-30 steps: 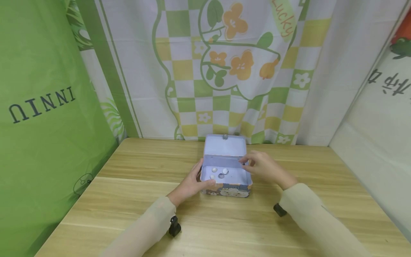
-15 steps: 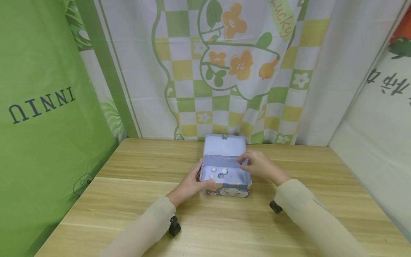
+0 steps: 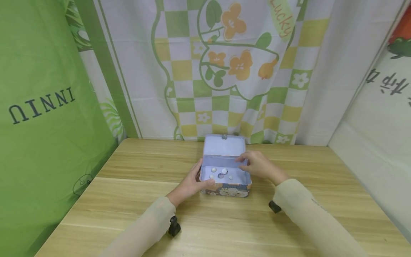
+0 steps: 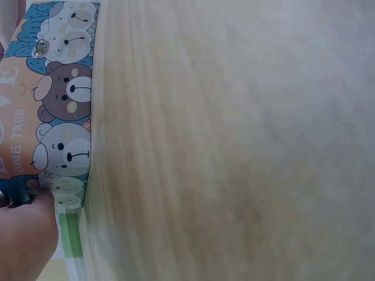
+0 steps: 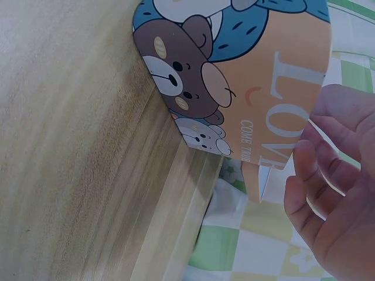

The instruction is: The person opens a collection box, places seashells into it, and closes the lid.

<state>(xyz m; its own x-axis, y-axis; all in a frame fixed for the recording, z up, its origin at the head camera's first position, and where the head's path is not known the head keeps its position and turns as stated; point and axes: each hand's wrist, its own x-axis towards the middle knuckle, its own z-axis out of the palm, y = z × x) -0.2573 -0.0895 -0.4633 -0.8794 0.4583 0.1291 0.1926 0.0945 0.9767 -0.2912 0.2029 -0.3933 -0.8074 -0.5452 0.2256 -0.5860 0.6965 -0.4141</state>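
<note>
A small hinged tin box, printed outside with cartoon bears and pale inside, stands on the table with its lid tipped back. Several small whitish and greyish round pieces lie scattered on its floor. My left hand holds the box's left side, thumb over the front left rim; the left wrist view catches that thumb against the bear-printed front. Over the right rim is my right hand, fingers loosely bent and apart, nothing showing between them. The right wrist view shows this hand beside the box's printed end.
A wood-grain table bears the box near its back edge. Behind hangs a checked, flowered curtain; green fabric closes the left side, white fabric the right. Black wrist straps show under both sleeves.
My right hand has moved slightly left over the box and let go of a small round piece, which now lies near the front right of the box floor. My left hand stays put.
</note>
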